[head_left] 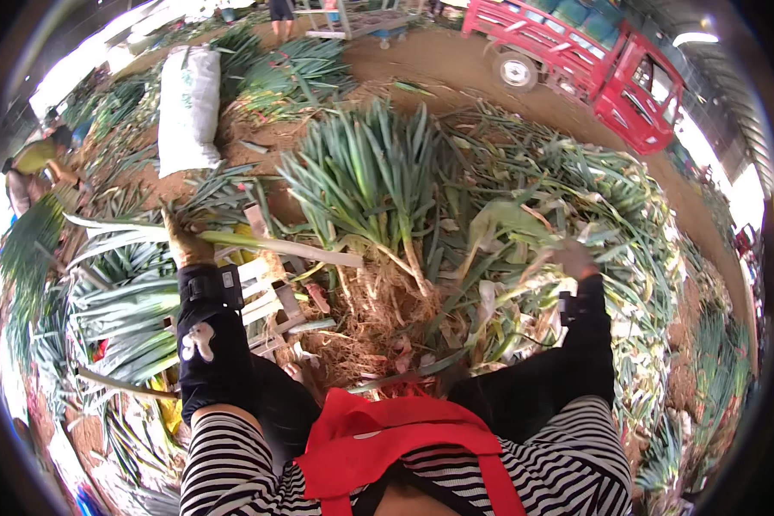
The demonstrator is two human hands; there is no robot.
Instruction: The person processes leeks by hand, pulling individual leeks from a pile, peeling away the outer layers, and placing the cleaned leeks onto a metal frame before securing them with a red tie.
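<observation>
My left hand [187,239], in a dirty glove, is closed around a single leek [284,247]. The stalk lies nearly level, its pale end pointing right and its leaves trailing left. My right hand [576,260] is out to the right over a heap of stripped leaves [615,206]; motion smears its fingers. Just beside it is a blurred green leaf [503,224], and I cannot make out whether the hand holds it. Between my hands, a bunch of leeks [365,172] leans away from me with tangled roots [365,297] toward me.
A pale slatted wooden frame [271,297] sits by my left forearm, with leeks piled [125,318] to its left. Beyond stands a full white sack [189,112]. Another person [39,168] bends at the far left. A red truck [576,52] stands at the far right.
</observation>
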